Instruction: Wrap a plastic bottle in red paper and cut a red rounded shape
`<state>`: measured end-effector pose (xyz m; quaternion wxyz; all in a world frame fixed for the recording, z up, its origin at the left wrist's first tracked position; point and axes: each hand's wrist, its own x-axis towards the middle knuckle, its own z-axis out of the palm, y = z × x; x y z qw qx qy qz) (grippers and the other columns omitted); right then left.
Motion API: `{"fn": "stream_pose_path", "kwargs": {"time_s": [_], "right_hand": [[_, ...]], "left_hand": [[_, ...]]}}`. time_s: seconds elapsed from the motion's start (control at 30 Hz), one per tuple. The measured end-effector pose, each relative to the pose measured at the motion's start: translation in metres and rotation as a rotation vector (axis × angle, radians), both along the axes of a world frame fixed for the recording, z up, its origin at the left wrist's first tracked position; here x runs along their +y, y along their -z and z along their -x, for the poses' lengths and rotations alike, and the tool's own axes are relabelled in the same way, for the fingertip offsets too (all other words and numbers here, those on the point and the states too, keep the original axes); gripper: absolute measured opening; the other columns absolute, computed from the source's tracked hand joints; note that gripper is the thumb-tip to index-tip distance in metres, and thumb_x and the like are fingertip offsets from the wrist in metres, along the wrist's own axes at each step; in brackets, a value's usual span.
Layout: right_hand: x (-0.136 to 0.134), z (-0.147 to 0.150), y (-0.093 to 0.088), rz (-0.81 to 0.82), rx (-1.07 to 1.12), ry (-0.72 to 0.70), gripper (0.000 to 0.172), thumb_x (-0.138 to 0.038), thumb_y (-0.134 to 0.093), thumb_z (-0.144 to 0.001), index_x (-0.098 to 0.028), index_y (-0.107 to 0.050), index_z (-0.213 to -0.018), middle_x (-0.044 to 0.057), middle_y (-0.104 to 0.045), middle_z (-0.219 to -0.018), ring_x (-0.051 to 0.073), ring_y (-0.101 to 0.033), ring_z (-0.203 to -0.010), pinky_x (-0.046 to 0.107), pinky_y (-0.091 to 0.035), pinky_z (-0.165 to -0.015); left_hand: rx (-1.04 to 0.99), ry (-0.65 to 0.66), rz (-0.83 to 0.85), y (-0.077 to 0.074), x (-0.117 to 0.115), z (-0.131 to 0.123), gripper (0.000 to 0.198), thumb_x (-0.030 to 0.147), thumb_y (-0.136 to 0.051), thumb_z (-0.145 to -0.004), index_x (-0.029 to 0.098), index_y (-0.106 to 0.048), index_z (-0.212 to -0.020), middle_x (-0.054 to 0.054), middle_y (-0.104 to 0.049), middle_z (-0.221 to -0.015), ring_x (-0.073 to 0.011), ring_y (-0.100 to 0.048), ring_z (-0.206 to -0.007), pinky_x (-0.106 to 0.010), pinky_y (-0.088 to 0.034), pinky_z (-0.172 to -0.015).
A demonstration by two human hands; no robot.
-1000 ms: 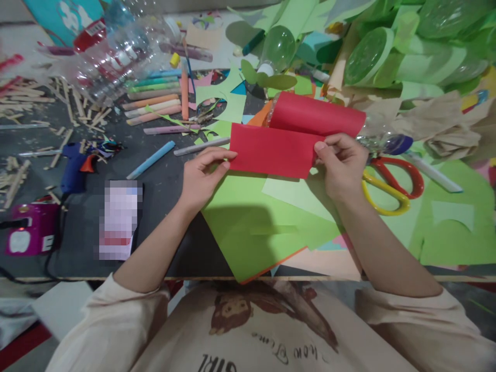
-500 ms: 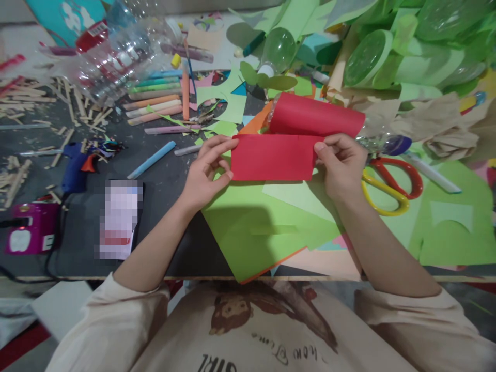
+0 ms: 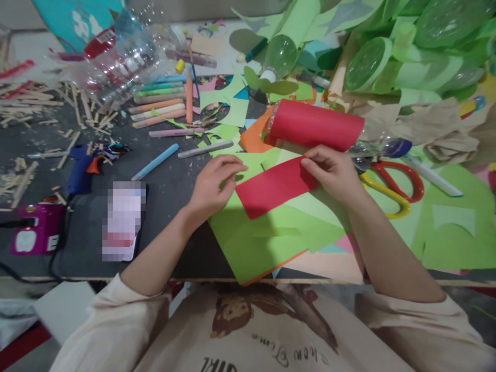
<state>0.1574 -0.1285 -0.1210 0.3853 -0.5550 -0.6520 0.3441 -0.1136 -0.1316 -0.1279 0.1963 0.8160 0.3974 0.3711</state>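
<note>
A strip of red paper [image 3: 275, 188] hangs tilted over the green sheets, its left end lower than its right. My right hand [image 3: 329, 173] pinches its upper right corner between thumb and fingers. Just left of the strip, my left hand [image 3: 217, 186] is off the paper, fingers bent and a gap showing between thumb and fingertips. Behind the strip lies a clear plastic bottle [image 3: 380, 139] wrapped in a red paper sleeve [image 3: 315, 124]. Scissors [image 3: 387, 191] with red and yellow handles rest right of my right hand, their blades hidden.
Green paper sheets [image 3: 256, 253] cover the table front. At left are a phone [image 3: 122, 222], a blue glue gun [image 3: 79, 170] with a cord, a purple box [image 3: 39, 230] and scattered wooden sticks [image 3: 25, 98]. Markers [image 3: 158, 111], clear bottles [image 3: 127, 67] and green-papered bottles [image 3: 411, 70] stand behind.
My left hand has let go of the red paper strip, whose left end has swung down towards me. My right hand still pinches it, slightly lower. The view has shifted a little.
</note>
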Motion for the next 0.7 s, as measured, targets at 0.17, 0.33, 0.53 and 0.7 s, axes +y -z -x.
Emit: {"fn": "stream_pose_path", "kwargs": {"time_s": [0.17, 0.33, 0.53, 0.7], "right_hand": [[-0.001, -0.004, -0.011, -0.025, -0.288, -0.282, 0.016, -0.030, -0.054, -0.088, -0.022, -0.066, -0.080, 0.002, -0.069, -0.078, 0.017, -0.060, -0.067, 0.028, -0.043, -0.062], [0.005, 0.016, -0.023, -0.138, -0.638, -0.454, 0.023, -0.020, -0.046, -0.091, -0.020, -0.069, -0.089, 0.008, -0.072, -0.090, 0.022, -0.063, -0.082, 0.030, -0.039, -0.065], [0.021, 0.061, -0.035, -0.227, -0.971, -0.613, 0.021, -0.009, -0.047, -0.090, -0.013, -0.067, -0.086, 0.010, -0.067, -0.084, 0.021, -0.059, -0.076, 0.031, -0.031, -0.062], [0.029, 0.077, -0.034, -0.283, -1.008, -0.610, 0.020, -0.007, -0.048, -0.089, -0.013, -0.067, -0.090, 0.010, -0.066, -0.084, 0.020, -0.057, -0.075, 0.031, -0.028, -0.059]], "left_hand": [[0.270, 0.277, -0.223, -0.002, -0.009, -0.011, 0.021, 0.015, -0.046, -0.090, 0.021, -0.066, -0.094, -0.006, -0.072, -0.100, -0.0169, -0.066, -0.094, -0.030, -0.051, -0.082], [0.442, 0.462, -0.215, -0.005, -0.023, -0.022, 0.025, 0.028, -0.048, -0.094, 0.019, -0.061, -0.113, -0.010, -0.064, -0.126, -0.0206, -0.059, -0.119, -0.037, -0.046, -0.103], [0.605, 0.395, -0.173, -0.006, -0.034, -0.030, 0.040, 0.023, -0.048, -0.091, 0.018, -0.052, -0.131, -0.009, -0.060, -0.133, -0.0220, -0.054, -0.127, -0.036, -0.039, -0.113], [0.647, 0.343, -0.161, -0.005, -0.037, -0.033, 0.042, 0.024, -0.048, -0.091, 0.016, -0.051, -0.132, -0.011, -0.060, -0.133, -0.0221, -0.055, -0.125, -0.038, -0.040, -0.112]]}}
